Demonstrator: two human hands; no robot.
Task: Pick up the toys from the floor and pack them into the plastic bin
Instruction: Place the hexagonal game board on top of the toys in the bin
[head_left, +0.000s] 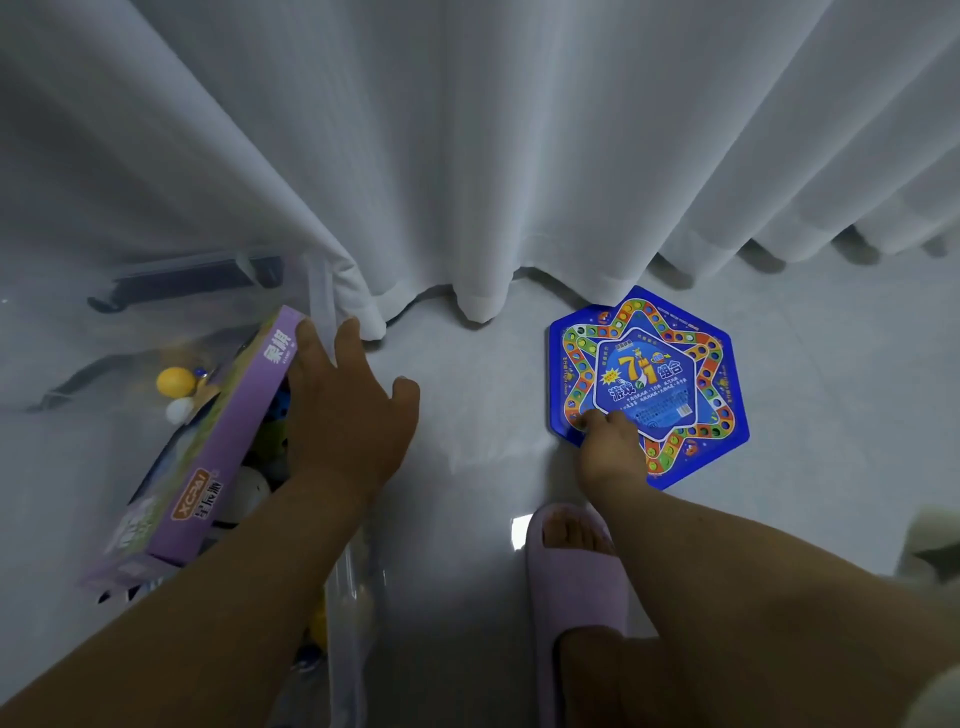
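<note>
A blue hexagonal game board (670, 364) lies flat on the pale floor to the right, just in front of the curtain. My right hand (610, 447) reaches down to its near-left edge, fingers curled over that edge and gripping it. On the left stands a clear plastic bin (358, 608). A long purple toy box (218, 447) leans tilted inside it. My left hand (348, 410) hovers over the bin's right side with fingers spread, fingertips touching the purple box's upper end. A yellow ball (176, 381), a white ball (179, 410) and other small toys lie in the bin.
A white curtain (467, 156) hangs across the back, its hem touching the floor and the bin's far corner. A foot in a pink slipper (571, 577) stands between the bin and the board. Glossy floor (467, 415) stretches between them.
</note>
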